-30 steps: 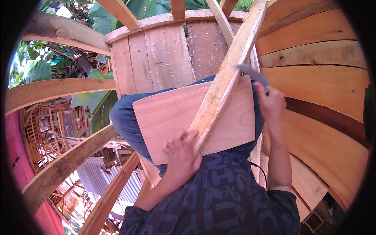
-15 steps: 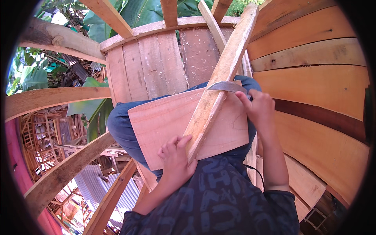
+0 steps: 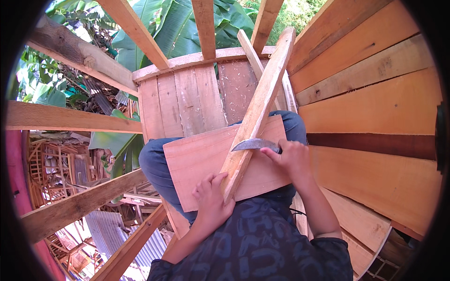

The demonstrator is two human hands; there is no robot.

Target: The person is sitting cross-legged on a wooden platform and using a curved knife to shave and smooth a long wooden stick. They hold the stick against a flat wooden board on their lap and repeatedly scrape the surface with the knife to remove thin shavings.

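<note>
A long wooden strip (image 3: 258, 108) runs slantwise across a flat rectangular board (image 3: 199, 157) that rests on my lap. At the strip's near end my left hand (image 3: 212, 196) is closed round it, thumb on top. My right hand (image 3: 293, 161) grips a knife (image 3: 255, 144) with a curved grey blade; its handle is mostly hidden in the fist. The blade lies across the strip, roughly a third of the way up from my left hand, its tip pointing left. Pale wood shows along the strip's right edge.
Plank flooring (image 3: 187, 98) with scattered shavings lies beyond my knees, and a thinner stick (image 3: 251, 54) leans there behind the strip. A plank wall (image 3: 365, 107) closes the right side. Open beams (image 3: 79, 196) stand at left, above corrugated sheets (image 3: 108, 229) lower down. Banana leaves (image 3: 164, 33) hang behind.
The knife and my right hand have come down along the strip toward my left hand. My view has shifted a little; the left hand keeps its hold.
</note>
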